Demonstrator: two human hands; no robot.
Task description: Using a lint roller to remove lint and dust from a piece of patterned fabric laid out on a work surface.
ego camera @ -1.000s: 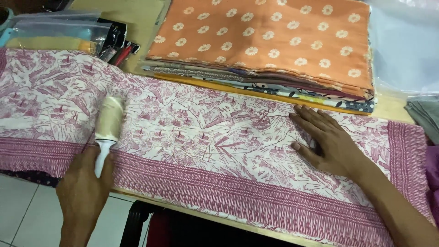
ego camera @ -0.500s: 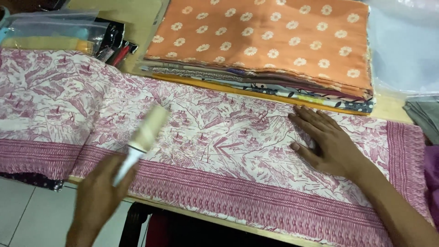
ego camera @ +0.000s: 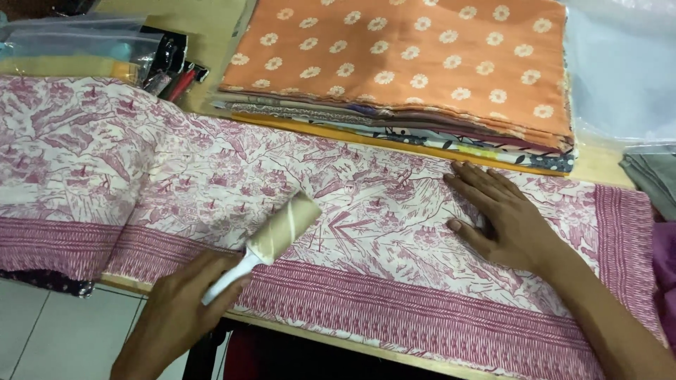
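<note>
Left hand [ego camera: 172, 317] wrapped round the white handle of the lint roller [ego camera: 271, 236]; roll angled up-right, resting on the pink printed cloth [ego camera: 211, 176] just far of its striped border. Right hand [ego camera: 503, 222] flat, fingers spread, empty, pinning the cloth to the right. Cloth lies across the counter [ego camera: 598, 165], near edge hanging over. Stack of folded fabrics [ego camera: 415, 70] behind it, orange daisy print on top. Step, as I read it: rolling lint off the cloth. Keep the cloth taut under the right hand.
</note>
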